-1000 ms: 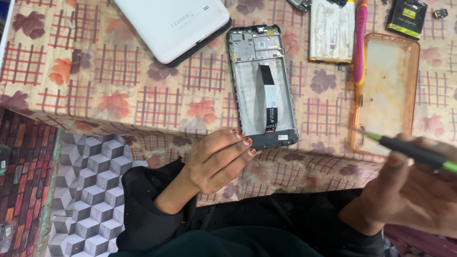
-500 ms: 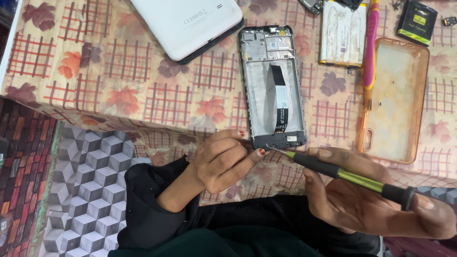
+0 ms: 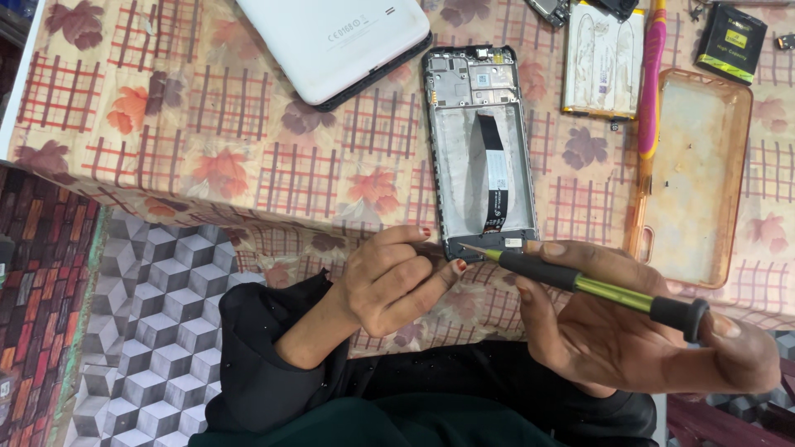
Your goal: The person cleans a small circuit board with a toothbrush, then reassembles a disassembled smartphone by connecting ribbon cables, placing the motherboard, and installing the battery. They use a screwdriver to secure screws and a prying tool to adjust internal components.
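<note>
Head view: the right hand [image 3: 629,331] grips a green-and-black screwdriver [image 3: 596,285], its tip at the bottom end of the opened phone frame [image 3: 484,149] lying at the surface's near edge. Left hand [image 3: 389,281], fingers curled and holding nothing, touches that same bottom end. A white back cover [image 3: 331,41] lies toward the far edge, an amber case [image 3: 700,174] right.

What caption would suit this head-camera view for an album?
Right hand aims a screwdriver at an opened phone frame's bottom edge, left hand steadying it.

right hand [image 3: 629,331] grips screwdriver [image 3: 580,284] | tip at opened phone [image 3: 483,149] bottom edge | left hand [image 3: 389,281] steadies it
</note>
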`<state>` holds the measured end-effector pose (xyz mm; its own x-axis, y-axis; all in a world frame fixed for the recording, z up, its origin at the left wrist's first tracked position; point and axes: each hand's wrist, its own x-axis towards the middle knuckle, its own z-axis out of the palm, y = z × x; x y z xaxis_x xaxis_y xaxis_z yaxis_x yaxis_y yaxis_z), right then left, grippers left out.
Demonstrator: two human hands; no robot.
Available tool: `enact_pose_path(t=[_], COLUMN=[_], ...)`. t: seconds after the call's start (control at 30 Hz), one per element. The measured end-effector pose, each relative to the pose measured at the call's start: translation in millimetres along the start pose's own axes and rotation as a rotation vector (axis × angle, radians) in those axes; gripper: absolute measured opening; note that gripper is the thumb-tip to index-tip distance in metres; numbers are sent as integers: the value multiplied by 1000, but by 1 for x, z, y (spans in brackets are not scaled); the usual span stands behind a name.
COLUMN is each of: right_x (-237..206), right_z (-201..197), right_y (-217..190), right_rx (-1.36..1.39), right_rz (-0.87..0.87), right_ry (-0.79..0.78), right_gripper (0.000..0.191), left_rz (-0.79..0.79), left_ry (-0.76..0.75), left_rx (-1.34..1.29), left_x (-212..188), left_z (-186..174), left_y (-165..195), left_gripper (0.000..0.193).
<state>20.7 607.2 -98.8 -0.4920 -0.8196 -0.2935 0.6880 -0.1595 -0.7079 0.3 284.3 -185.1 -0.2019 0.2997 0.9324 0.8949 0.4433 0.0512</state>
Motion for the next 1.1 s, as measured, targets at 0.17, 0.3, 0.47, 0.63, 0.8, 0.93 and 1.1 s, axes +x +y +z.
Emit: enact_pose_path(t=[0.17, 0.3, 0.47, 0.63, 0.8, 0.93, 1.1], right_x=[-15, -16, -11, -6, -10, -6, -1], right_z=[6, -6, -10, 2, 15, 10, 1], right_y=[0, 4, 7, 5, 5, 9, 9], right_rx=[-131, -114, 23, 25, -87, -93, -47], right_rz=[33, 50, 67, 39, 13, -2, -2], right_ry=[127, 96, 51, 54, 144, 110, 36], right_gripper=[102, 106, 109, 109, 106, 107, 104], left_rz=[12, 11, 13, -85, -258, -392, -381], left_ry=[3, 2, -12, -45, -111, -177, -187], left_rx=[-23, -25, -8, 6, 65, 72, 76], left_x=[-1, -2, -1, 10, 29, 39, 38], left_z=[-2, -3, -4, -7, -14, -18, -19], left_y=[-2, -2, -1, 9, 23, 29, 31], left_gripper=[16, 16, 17, 23, 23, 27, 29])
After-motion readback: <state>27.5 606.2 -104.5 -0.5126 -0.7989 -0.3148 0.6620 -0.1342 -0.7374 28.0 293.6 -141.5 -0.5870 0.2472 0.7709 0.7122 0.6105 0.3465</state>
